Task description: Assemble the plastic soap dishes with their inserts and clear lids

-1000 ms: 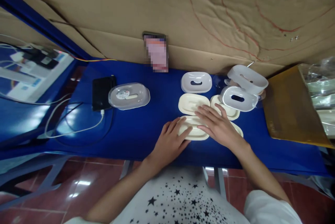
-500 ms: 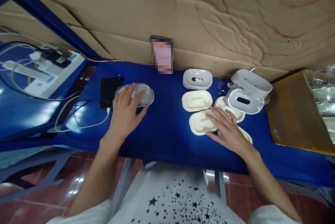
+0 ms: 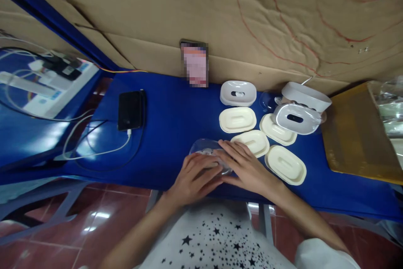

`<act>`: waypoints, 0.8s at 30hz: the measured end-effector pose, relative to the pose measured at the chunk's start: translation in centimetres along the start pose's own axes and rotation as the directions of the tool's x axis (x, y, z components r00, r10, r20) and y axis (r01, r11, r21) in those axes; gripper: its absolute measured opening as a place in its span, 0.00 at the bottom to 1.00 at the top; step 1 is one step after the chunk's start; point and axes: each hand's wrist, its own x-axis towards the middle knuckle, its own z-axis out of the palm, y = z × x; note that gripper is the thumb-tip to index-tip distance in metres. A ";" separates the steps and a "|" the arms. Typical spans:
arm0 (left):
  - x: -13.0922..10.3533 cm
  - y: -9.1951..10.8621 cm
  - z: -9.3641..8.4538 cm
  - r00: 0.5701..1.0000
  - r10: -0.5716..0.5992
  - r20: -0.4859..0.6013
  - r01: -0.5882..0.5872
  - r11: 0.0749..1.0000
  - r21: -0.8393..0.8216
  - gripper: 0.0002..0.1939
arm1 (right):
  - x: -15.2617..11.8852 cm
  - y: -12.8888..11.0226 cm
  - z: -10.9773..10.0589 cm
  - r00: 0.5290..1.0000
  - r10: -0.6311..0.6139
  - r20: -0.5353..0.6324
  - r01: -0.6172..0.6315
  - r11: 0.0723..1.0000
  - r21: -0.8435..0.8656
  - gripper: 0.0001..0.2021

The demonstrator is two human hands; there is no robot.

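Near the table's front edge, my left hand (image 3: 197, 176) holds a clear plastic oval piece (image 3: 204, 146) by its near side, fingers bent over it. My right hand (image 3: 247, 164) grips the same piece from the right, its fingertips meeting those of my left hand. A pale label or print shows through the clear plastic; its underside is hidden by my fingers. Just beyond my right hand lies a cream oval tray (image 3: 253, 143) with a raised middle bar. Another cream tray (image 3: 286, 165) rests to the right of that hand.
More cream trays (image 3: 237, 120) lie behind. White oval dishes with a dark slot (image 3: 238, 93) stand at the back, some stacked at the right (image 3: 297, 118). A cardboard box (image 3: 355, 134) is at far right. A black device (image 3: 129, 110) with a white cable lies left; a phone (image 3: 195, 65) leans behind.
My left hand has brought the clear oval piece from beside the black device to the front middle. My right hand has left the cream trays and moved left onto that piece.
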 end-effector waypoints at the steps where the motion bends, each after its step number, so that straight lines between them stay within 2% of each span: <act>1: -0.5 -0.3 -0.4 0.999 -0.039 -0.013 0.039 0.999 -0.004 0.21 | 0.0 0.0 0.0 1.000 -0.001 -0.008 0.001 1.000 0.011 0.35; 4: -1.8 -1.4 -1.8 0.993 -0.114 0.017 0.114 0.994 0.004 0.35 | -0.4 0.9 -0.9 0.995 0.046 -0.089 -0.045 0.999 0.014 0.35; 6: -2.4 -1.6 -2.3 0.985 -0.105 0.139 0.103 0.994 0.023 0.39 | -1.0 2.4 -2.0 0.974 0.115 -0.194 -0.124 0.992 -0.038 0.37; 8: -2.7 -1.3 -2.3 0.960 -0.064 0.274 0.054 0.998 0.045 0.34 | -1.7 4.7 -3.3 0.935 0.181 -0.304 -0.225 0.967 -0.117 0.38; 10: -2.5 -1.0 -1.9 0.940 -0.031 0.340 0.013 0.998 0.057 0.26 | -2.5 7.0 -4.3 0.896 0.226 -0.382 -0.314 0.931 -0.188 0.36; 13: -1.6 -0.6 -1.1 0.942 -0.003 0.335 -0.012 0.999 0.043 0.19 | -3.2 8.7 -4.9 0.848 0.281 -0.450 -0.427 0.865 -0.263 0.30; 15: -0.8 -0.5 -0.8 0.952 0.004 0.307 -0.010 1.000 0.015 0.20 | -3.2 7.9 -4.5 0.830 0.307 -0.465 -0.465 0.841 -0.275 0.29; 16: -0.4 -0.6 -0.7 0.957 0.003 0.290 -0.002 1.000 -0.001 0.20 | -2.9 7.0 -4.2 0.846 0.303 -0.440 -0.443 0.857 -0.262 0.30; 17: 0.0 -0.6 -0.6 0.962 0.000 0.275 0.005 1.000 -0.016 0.21 | -2.6 5.8 -3.7 0.883 0.275 -0.381 -0.380 0.894 -0.235 0.31; 19: 0.4 -0.8 -0.4 0.968 -0.001 0.252 0.013 0.999 -0.048 0.21 | -1.8 3.2 -2.6 0.969 0.153 -0.193 -0.182 0.973 -0.141 0.32; 20: 0.5 -1.0 -0.4 0.968 0.001 0.251 0.015 0.998 -0.061 0.22 | -1.3 2.0 -2.0 0.991 0.084 -0.100 -0.093 0.992 -0.086 0.32; 22: 0.3 -1.2 -0.3 0.964 0.010 0.264 0.010 0.997 -0.076 0.22 | -0.5 0.4 -1.0 1.000 -0.003 0.011 0.003 1.000 -0.019 0.31; 24: -0.3 -1.3 -0.1 0.966 0.009 0.259 0.008 0.998 -0.063 0.24 | 0.0 -0.3 -0.4 1.000 -0.021 0.015 0.021 1.000 -0.013 0.27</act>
